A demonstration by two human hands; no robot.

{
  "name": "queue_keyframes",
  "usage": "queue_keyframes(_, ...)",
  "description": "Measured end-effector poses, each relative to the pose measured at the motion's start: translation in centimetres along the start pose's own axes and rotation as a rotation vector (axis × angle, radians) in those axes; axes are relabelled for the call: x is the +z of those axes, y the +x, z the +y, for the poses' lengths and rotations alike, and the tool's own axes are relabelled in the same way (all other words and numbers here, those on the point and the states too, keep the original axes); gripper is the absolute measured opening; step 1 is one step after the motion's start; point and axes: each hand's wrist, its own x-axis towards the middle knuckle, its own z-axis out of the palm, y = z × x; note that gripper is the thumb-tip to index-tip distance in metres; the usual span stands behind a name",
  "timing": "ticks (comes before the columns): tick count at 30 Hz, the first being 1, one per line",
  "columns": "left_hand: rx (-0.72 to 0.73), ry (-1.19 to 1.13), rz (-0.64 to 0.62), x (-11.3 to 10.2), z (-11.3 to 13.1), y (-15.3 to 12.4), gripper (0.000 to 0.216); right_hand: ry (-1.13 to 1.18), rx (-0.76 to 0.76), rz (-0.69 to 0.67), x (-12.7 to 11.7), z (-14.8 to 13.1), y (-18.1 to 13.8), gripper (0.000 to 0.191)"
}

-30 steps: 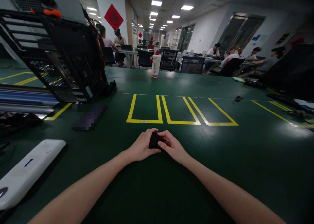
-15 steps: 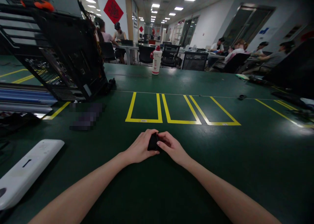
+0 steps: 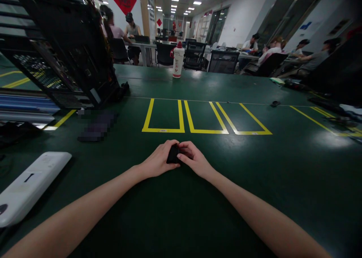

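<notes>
Between my two hands is a small black object (image 3: 172, 154), dark and boxy; its exact kind cannot be made out. My left hand (image 3: 158, 158) wraps it from the left, thumb on the near side and fingers over the far side. From the right, my right hand (image 3: 195, 159) pinches its edge with thumb and fingertips. Part of the object is hidden behind the fingers. Both hands are low over the dark green table (image 3: 181, 209), just on the near side of the yellow tape outlines (image 3: 163, 130).
An open black computer case (image 3: 70, 51) stands at the left, near a blurred dark item (image 3: 97, 127) and a long white device (image 3: 34, 184). Farther back is a white bottle with a red cap (image 3: 178, 62). A small black ring-like piece (image 3: 275, 104) lies to the right. People sit at desks behind.
The whole scene has shifted slightly up and to the left in view as the camera moved. Both hands keep the same grip on the black object.
</notes>
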Motion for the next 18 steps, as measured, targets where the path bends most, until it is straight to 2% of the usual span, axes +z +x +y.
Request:
queue_keyframes(4, -0.006, 0.006, 0.006, 0.04, -0.1, -0.91, 0.063, -0.117, -0.06, -0.051, 0.23, 0.01, -0.13, 0.024)
queue_keyframes(9, 0.001, 0.026, 0.014, 0.07, -0.09, -1.21, 0.062, -0.11, -0.114, -0.072, 0.24, 0.3, -0.47, 0.033)
queue_keyframes(15, 0.022, 0.048, -0.01, -0.47, 0.61, -1.24, 0.059, -0.036, -0.067, -0.041, 0.36, -0.11, -0.6, 0.018)
queue_keyframes(18, 0.026, 0.05, -0.011, -0.59, 0.64, -1.22, 0.059, -0.024, -0.008, -0.027, 0.48, -0.31, -0.47, 0.021)
